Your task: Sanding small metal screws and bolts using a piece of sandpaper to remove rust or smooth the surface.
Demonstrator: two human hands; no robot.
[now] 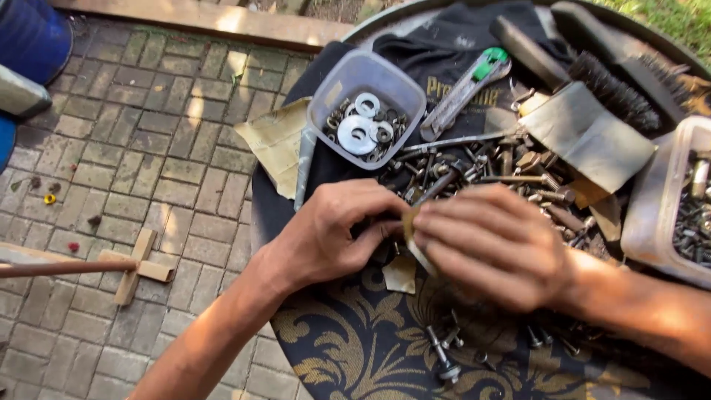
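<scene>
My left hand (333, 230) pinches something small and dark, a bolt I judge, though my fingers hide most of it, and my right hand (492, 248) is closed around a folded strip of tan sandpaper (412, 235) pressed against that piece right between the two hands. To do the rubbing well, I judge I should keep the left grip firm and work the paper in short strokes with even pressure. Just beyond my hands lies a heap of rusty bolts and screws (511, 170) on the round desk (370, 348) with its black and gold patterned cloth. Farther past my left hand stands a clear plastic tub of steel washers (364, 126), and beyond my right hand rests a black wire brush (615, 92).
</scene>
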